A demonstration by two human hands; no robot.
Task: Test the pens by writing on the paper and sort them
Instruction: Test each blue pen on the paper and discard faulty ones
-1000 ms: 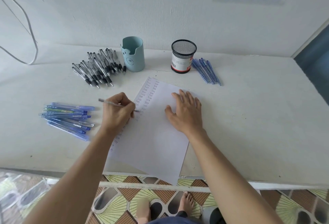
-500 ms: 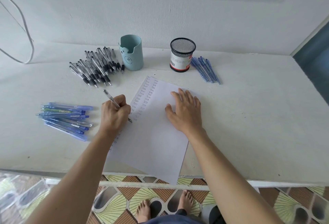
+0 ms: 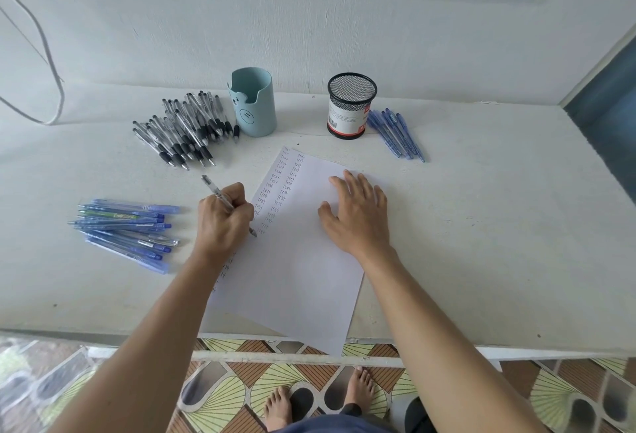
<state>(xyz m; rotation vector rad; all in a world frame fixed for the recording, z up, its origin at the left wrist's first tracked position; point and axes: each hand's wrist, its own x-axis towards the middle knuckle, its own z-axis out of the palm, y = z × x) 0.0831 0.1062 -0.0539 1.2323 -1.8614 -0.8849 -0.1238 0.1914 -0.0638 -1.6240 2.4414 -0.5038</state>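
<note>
Fingers (image 3: 238, 195) of the left hand (image 3: 223, 224) grip a pen (image 3: 214, 187), slanting far-left to near-right, tip at the left edge of the paper (image 3: 303, 277); the right hand (image 3: 356, 215) lies flat, fingers straight, pinning it.

One sheet of paper (image 3: 303, 277). Two cups: one pale blue cup (image 3: 256, 105), one black mesh cup (image 3: 351, 105). Three loose lots of pens, plus a single clear pen (image 3: 215, 190) in the left hand (image 3: 225, 222). Among the black-grip pens (image 3: 182, 129), well over twenty, too overlapped for an exact count. Among the left blue pens (image 3: 127, 229), about ten. Among the right blue pens (image 3: 395, 135), five or six. Two hands in all, counting the right hand (image 3: 358, 215). Two bare feet (image 3: 278, 407). One cable (image 3: 51, 64).
</note>
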